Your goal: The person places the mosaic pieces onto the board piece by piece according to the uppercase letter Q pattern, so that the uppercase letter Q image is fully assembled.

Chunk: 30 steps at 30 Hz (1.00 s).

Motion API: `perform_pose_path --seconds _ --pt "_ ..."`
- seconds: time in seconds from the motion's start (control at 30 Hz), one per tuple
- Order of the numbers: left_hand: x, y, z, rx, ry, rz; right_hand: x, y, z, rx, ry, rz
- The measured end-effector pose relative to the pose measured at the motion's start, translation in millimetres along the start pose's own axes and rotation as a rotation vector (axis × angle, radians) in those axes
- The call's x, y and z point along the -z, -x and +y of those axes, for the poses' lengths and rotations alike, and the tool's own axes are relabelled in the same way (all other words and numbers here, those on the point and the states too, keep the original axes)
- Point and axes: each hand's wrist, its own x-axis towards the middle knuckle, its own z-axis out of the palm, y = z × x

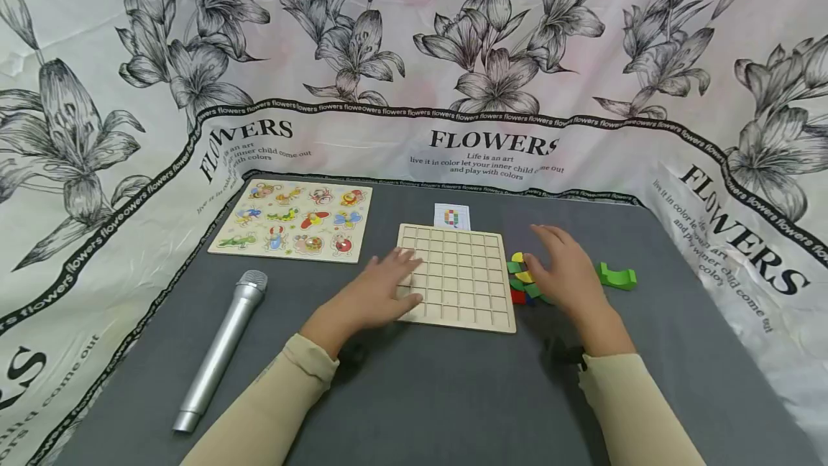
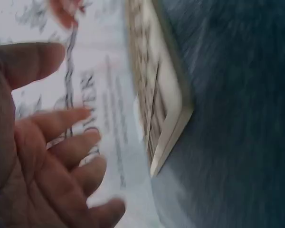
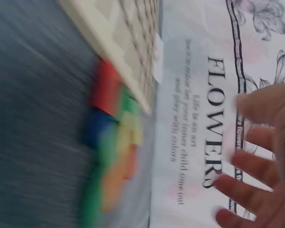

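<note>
A square wooden grid board [image 1: 456, 279] lies in the middle of the grey table. My left hand [image 1: 374, 292] hovers by the board's left edge, fingers spread, holding nothing; the left wrist view shows its fingers [image 2: 73, 147] apart from the board. Over the right side, my right hand [image 1: 569, 275] is raised with loose fingers and nothing in them. Beneath and beside it sits a small pile of coloured blocks, with a red block [image 3: 106, 88], a blue block [image 3: 99, 127] and green, yellow and orange ones. My right hand partly hides the pile in the head view.
A small card with a coloured pattern [image 1: 451, 216] lies behind the board. Back left is a wooden insect puzzle board [image 1: 294, 221]. A silver microphone [image 1: 221, 351] lies at the left. A green curved block [image 1: 617, 277] stands right of my right hand. Flower-printed cloth [image 1: 485, 142] surrounds the table.
</note>
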Motion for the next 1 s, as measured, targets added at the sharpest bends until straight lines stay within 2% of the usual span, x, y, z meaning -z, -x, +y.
perform_pose_path --seconds 0.07,0.13,0.23,0.3,0.57,0.83,1.0 --pt "-6.3 -4.5 2.5 -0.052 -0.003 -0.091 3.9 -17.1 1.2 -0.011 0.013 -0.124" --pt "-12.9 -5.8 3.2 -0.071 -0.016 -0.151 2.4 -32.6 5.6 -0.022 0.018 -0.259" --pt "-20.7 -3.4 1.2 -0.055 -0.032 -0.178 -6.8 -48.4 16.3 -0.005 0.013 -0.398" --pt "-23.8 -1.2 -0.3 -0.043 -0.028 -0.168 -13.8 -52.6 23.1 0.002 0.013 -0.436" --pt "-24.0 3.2 2.1 -0.061 0.013 -0.131 -27.5 -53.8 39.1 -0.017 0.010 -0.393" --pt "-21.9 -0.2 3.0 -0.067 0.032 -0.128 -22.9 -55.7 44.7 -0.081 -0.043 -0.359" --pt "-21.6 -4.5 4.1 -0.066 0.034 -0.130 -17.9 -54.5 45.4 -0.117 -0.086 -0.287"
